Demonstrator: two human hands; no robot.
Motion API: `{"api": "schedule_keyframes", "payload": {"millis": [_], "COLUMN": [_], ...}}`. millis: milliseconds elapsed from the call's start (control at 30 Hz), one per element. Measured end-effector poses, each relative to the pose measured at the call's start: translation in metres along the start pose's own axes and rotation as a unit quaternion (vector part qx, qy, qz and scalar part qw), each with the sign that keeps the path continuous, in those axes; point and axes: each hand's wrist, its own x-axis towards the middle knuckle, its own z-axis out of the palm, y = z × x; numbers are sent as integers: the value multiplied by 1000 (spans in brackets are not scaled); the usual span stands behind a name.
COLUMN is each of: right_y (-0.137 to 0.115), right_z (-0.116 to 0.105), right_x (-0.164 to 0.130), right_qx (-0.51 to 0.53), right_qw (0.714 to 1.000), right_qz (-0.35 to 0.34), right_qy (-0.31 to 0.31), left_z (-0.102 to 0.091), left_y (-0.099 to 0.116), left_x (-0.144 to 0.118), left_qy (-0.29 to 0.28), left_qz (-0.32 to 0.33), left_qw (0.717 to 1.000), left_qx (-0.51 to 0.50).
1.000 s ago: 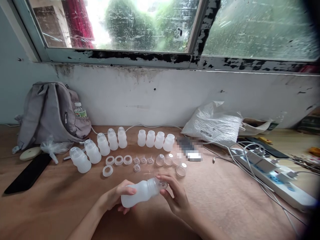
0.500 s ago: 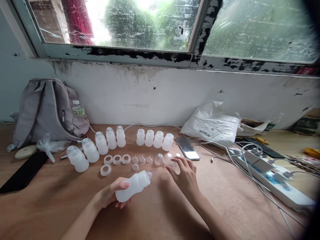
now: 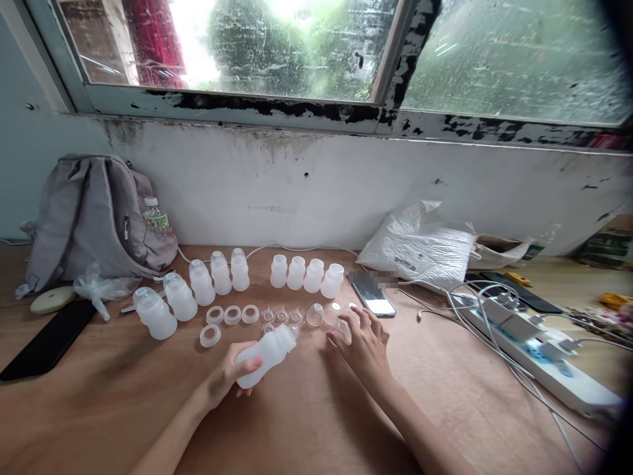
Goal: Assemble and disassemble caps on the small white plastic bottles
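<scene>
My left hand [image 3: 236, 371] is wrapped round a frosted white baby bottle [image 3: 267, 356], tilted so that its clear nipple [image 3: 297, 329] points up and right. Fingers curled, my right hand [image 3: 364, 340] grips a clear dome cap [image 3: 338, 335] low over the table. Just beyond it stands another clear cap [image 3: 315, 315]; others are partly covered by the fingers. Left of these lie several loose nipples [image 3: 281, 315] and several white collar rings [image 3: 232, 315]. The held bottle partly hides one nipple.
Several capped bottles [image 3: 180, 297] curve along the back left, and several open bottles [image 3: 313, 276] stand at the back middle. A phone [image 3: 370, 295], a white plastic parcel [image 3: 418, 247] and a power strip [image 3: 539, 353] with tangled cables occupy the right. A grey backpack [image 3: 93, 218] leans at left.
The bottle in my left hand has moved slightly up, its nipple now nearer the loose parts. My right hand has shifted a little left with the clear cap.
</scene>
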Motion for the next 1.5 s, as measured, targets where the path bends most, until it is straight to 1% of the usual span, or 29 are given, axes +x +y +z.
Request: {"api": "schedule_keyframes", "payload": {"millis": [33,67,100,133,167,233,267,300,333,367,400,467,567,633,700,767,800,833,900,967,1033,1100,1167,1267,1367,1500], "right_y": [-5,-12,-20,-28,-38,-55,-62,-67,-71,-74,-75,-76,-75,-76,-76,-76,-76,-76,-75,-74,-73,-71,-68,-63,-61,-59], "right_z": [-4,-9,-13,-18,-22,-26,-26,-26,-25,-24,-23,-23,-24,-25,-27,-32,-34,-37,-40,-41,-38,-33,-28,-22,-21,-22], "right_x": [1,0,-1,-3,-6,-14,-18,-22,-25,-27,-29,-30,-32,-32,-32,-30,-28,-27,-24,-22,-22,-23,-23,-22,-19,-16], "right_qx": [44,100,170,243,310,419,454,481,500,514,522,533,544,550,548,548,556,568,605,636,652,654,642,613,602,611], "right_qw": [999,995,985,970,948,884,856,832,815,804,796,787,777,772,776,782,779,770,739,712,702,708,721,743,753,755], "right_qz": [-2,-4,-7,-2,20,85,108,129,146,162,177,202,220,221,208,181,166,151,129,124,133,156,184,212,211,187], "right_qy": [12,17,6,-22,-74,-189,-224,-246,-254,-253,-248,-235,-228,-230,-233,-235,-240,-248,-267,-272,-251,-216,-182,-164,-162,-149], "left_z": [2,4,7,9,11,16,19,22,25,28,31,37,42,42,41,38,36,34,29,24,21,20,20,22,21,19], "left_y": [2,3,4,4,3,-2,-5,-9,-12,-14,-15,-13,-2,6,11,12,11,10,6,4,5,6,8,9,9,10], "left_x": [0,-1,-2,-3,-4,-5,-5,-5,-5,-5,-5,-7,-9,-11,-11,-9,-8,-6,-4,-3,-3,-3,-4,-4,-3,-2], "left_qy": [46,92,131,158,174,182,177,170,161,152,144,132,115,100,75,30,6,-15,-35,-32,-18,-10,-11,-19,-21,-33], "left_qz": [28,56,86,118,153,215,240,259,270,275,276,263,219,184,132,62,28,3,-16,-17,-23,-36,-46,-56,-71,-82], "left_qw": [997,987,972,953,933,897,881,867,855,848,846,862,904,926,955,986,995,999,999,998,998,998,998,998,997,996], "left_qx": [54,115,176,231,277,342,367,391,412,427,432,412,349,312,256,155,96,43,-29,-52,-54,-43,-31,-15,-10,-7]}}
